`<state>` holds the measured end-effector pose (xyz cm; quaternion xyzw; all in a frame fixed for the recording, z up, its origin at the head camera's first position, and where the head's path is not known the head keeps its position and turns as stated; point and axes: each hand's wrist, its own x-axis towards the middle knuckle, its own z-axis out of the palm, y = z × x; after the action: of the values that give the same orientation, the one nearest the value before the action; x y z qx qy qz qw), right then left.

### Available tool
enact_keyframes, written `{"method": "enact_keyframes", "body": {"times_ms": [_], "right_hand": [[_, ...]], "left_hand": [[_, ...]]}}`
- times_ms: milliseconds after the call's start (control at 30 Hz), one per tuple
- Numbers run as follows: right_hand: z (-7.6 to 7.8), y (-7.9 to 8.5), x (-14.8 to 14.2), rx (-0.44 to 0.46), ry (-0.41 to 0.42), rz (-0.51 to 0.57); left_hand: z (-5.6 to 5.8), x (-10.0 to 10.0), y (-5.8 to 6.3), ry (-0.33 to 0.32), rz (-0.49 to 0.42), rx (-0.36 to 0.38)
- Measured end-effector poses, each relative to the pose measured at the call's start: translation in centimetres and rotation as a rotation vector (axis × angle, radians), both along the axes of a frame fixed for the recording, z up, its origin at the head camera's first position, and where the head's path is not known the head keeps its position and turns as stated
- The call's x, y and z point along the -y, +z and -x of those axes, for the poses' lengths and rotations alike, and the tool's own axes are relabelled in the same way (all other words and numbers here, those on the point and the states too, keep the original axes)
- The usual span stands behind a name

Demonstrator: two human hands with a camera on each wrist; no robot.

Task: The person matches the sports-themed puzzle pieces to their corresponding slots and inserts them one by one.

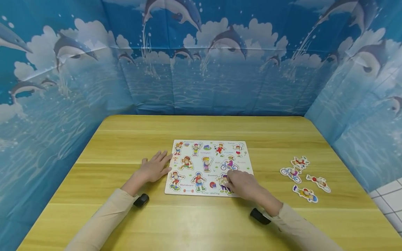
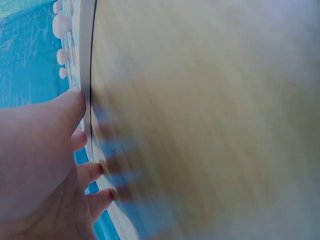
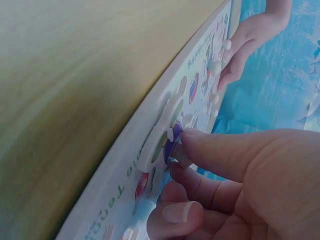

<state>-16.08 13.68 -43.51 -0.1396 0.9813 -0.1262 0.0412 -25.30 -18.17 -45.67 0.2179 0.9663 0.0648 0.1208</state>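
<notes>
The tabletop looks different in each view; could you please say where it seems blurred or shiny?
Head view: the tabletop is fairly sharp, with a pale sheen below the puzzle board; left wrist view: smeared, with bluish and dark reflections beside the left hand; right wrist view: soft, with a darker patch, while the right hand looks clearer.

The wood-grain table point(image 1: 201, 226) looks glossy — the board point(image 1: 196, 168) smooth, the backdrop point(image 1: 201, 85) cloth.

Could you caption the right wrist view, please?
Right hand pinching a puzzle piece by its knob at the board, left hand beyond.
</notes>
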Motion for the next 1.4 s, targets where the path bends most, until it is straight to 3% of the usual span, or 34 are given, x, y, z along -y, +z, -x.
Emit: {"method": "enact_keyframes", "body": {"times_ms": [767,1133,1400], "right_hand": [[1.0,0.0,1.9,0.027,-0.063,-0.092],[1.1,0.2,1.9,0.056,-0.052,-0.118],[1.3,0.0,1.8,0.075,-0.073,-0.093]], "left_hand": [[0.1,0.0,0.2,-0.007,0.007,0.011],[0.0,0.0,0.3,-0.006,0.01,0.005],[0.1,0.0,0.5,-0.008,0.013,0.006]]}}
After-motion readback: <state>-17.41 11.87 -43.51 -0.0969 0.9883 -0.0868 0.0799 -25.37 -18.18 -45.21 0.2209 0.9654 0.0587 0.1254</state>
